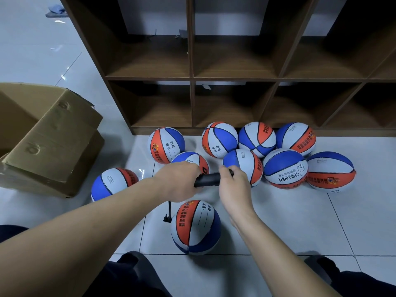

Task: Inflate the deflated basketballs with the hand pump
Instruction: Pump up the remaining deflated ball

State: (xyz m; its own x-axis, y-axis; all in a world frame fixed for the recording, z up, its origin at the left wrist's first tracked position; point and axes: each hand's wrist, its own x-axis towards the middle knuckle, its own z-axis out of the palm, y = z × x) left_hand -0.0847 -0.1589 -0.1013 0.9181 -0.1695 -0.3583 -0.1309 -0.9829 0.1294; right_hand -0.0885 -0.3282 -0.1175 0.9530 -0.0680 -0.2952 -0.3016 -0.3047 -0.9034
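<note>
**Black hand pump held in both hands above one basketball**

Black plastic is the material of the hand pump (207,179), which lies almost level between the two hands, above the floor. The left hand (179,181) is closed around the left part of the pump body, with the fingers curled over it. The right hand (232,185) grips the right end of the pump, where the handle is; the thumb and fingers are wrapped around it. A thin black hose (169,211) hangs down from under the left hand and reaches the near basketball (196,228) at its upper left side. This ball is orange, white and blue and rests on the white tiled floor (289,224) just in front of the person's dark-clothed knees.

Behind the hands more basketballs of the same colours lie on the tiles. One ball (113,182) is alone at the left, beside the left forearm. Others are in a loose group in front of the shelf, among them a ball (166,144) with printed lines, one (219,139) next to it, and a ball (286,168) printed with the word CHILDREN. Some of them touch each other.

The brown wooden shelf unit (191,78) has open square compartments. At the left an open cardboard box (53,146) stands on the floor, near the lone ball.
</note>
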